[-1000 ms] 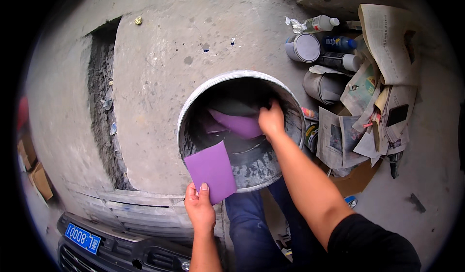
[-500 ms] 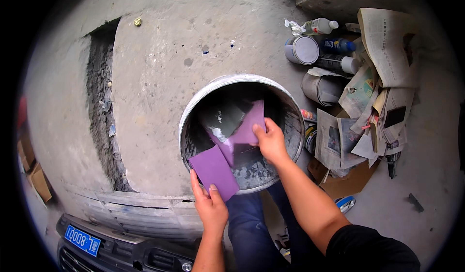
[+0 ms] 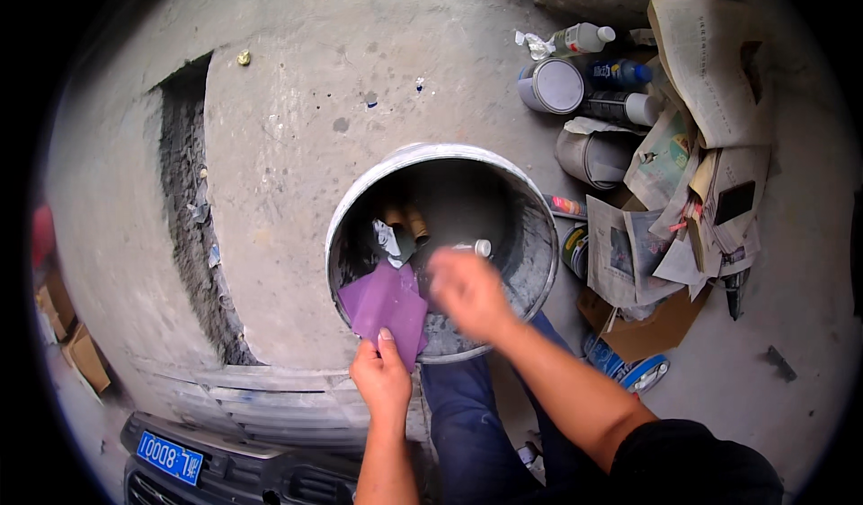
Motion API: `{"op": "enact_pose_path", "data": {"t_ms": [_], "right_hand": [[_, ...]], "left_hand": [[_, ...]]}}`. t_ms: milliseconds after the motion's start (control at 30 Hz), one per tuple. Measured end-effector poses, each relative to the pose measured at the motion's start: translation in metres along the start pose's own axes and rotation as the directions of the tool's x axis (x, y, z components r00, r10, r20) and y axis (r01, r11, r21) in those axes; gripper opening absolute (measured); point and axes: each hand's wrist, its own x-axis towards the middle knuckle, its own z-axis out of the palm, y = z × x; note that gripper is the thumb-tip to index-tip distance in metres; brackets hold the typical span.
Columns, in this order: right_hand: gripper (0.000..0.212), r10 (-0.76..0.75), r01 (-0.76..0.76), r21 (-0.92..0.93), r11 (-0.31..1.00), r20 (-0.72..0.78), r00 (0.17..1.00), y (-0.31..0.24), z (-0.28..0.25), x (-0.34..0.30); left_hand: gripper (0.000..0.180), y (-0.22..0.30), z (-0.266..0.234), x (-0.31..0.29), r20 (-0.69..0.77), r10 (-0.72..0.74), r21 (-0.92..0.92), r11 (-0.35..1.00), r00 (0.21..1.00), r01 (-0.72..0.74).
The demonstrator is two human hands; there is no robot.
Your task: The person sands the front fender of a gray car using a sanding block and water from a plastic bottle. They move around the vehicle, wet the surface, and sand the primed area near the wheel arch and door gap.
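My left hand [image 3: 381, 377] grips purple sandpaper sheets [image 3: 400, 303] over the near left rim of a large round bin [image 3: 367, 189]. Its thumb presses on top of the sheets, which lie overlapped and fanned at different angles. My right hand [image 3: 469, 294], smeared by motion, hovers over the bin's opening just right of the sheets; its fingers are too blurred to show whether they hold anything. Down in the bin I see brown cardboard tubes [image 3: 417, 224], crumpled silver foil [image 3: 387, 238] and a white cap [image 3: 483, 248].
To the right lie paint cans [image 3: 557, 87], bottles [image 3: 620, 75], newspapers [image 3: 710, 74] and a cardboard box [image 3: 661, 330]. A long trench [image 3: 184, 163] cuts the concrete on the left. A car's front bumper [image 3: 243, 469] stands at the lower left.
The lighter purple sheet has left my right hand and now lies with the other in my left. My right hand has moved a little left and down. More of the bin's contents shows.
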Motion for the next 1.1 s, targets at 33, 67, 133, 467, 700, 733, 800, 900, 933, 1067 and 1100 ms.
{"op": "enact_pose_path", "data": {"t_ms": [33, 67, 133, 467, 700, 733, 800, 900, 933, 1067, 1100], "right_hand": [[0.034, 0.152, -0.153, 0.006, 0.988, -0.144, 0.978, 0.015, -0.001, 0.024], [0.034, 0.208, -0.258, -0.136, 0.956, -0.301, 0.931, 0.041, 0.001, 0.053], [0.037, 0.525, -0.587, -0.289, 0.757, -0.268, 0.808, 0.090, 0.007, 0.103], [0.034, 0.774, -0.833, 0.055, 0.550, 0.342, 0.533, 0.180, 0.091, 0.156], [0.032, 0.691, -0.639, -0.265, 0.722, 0.234, 0.684, 0.173, 0.124, 0.163], [0.032, 0.675, -0.612, -0.293, 0.734, 0.219, 0.705, 0.170, 0.125, 0.164], [0.031, 0.642, -0.577, -0.310, 0.756, 0.174, 0.747, 0.163, 0.122, 0.167], [0.031, 0.566, -0.540, -0.237, 0.808, 0.058, 0.822, 0.145, 0.112, 0.158], [0.031, 0.546, -0.537, -0.161, 0.828, 0.014, 0.838, 0.137, 0.107, 0.151], [0.029, 0.623, -0.485, 0.514, 0.707, -0.131, 0.771, 0.065, 0.073, 0.108], [0.022, 0.561, -0.343, 0.670, 0.658, -0.132, 0.817, 0.061, 0.063, 0.103]], "left_hand": [[0.037, 0.000, -0.003, -0.002, 0.012, 0.078, 0.107, 0.991, 0.997, -0.078], [0.037, 0.003, -0.003, -0.003, 0.012, 0.101, 0.109, 0.989, 0.995, -0.102], [0.037, 0.010, -0.001, -0.005, 0.016, 0.156, 0.109, 0.982, 0.988, -0.157], [0.021, 0.020, -0.009, -0.001, 0.146, 0.150, 0.084, 0.983, 0.978, -0.163], [0.028, 0.010, -0.003, -0.003, 0.076, 0.237, 0.054, 0.969, 0.968, -0.242], [0.028, 0.011, -0.002, -0.003, 0.066, 0.244, 0.056, 0.967, 0.967, -0.248], [0.027, 0.013, 0.000, -0.002, 0.054, 0.258, 0.060, 0.963, 0.965, -0.261], [0.027, 0.015, 0.001, -0.004, 0.068, 0.248, 0.068, 0.965, 0.966, -0.252], [0.027, 0.015, 0.002, -0.004, 0.065, 0.244, 0.082, 0.965, 0.967, -0.249], [0.030, 0.008, 0.000, -0.006, 0.020, 0.231, 0.126, 0.964, 0.973, -0.232], [0.031, 0.011, 0.002, -0.006, 0.014, 0.243, 0.119, 0.963, 0.970, -0.243]]}}
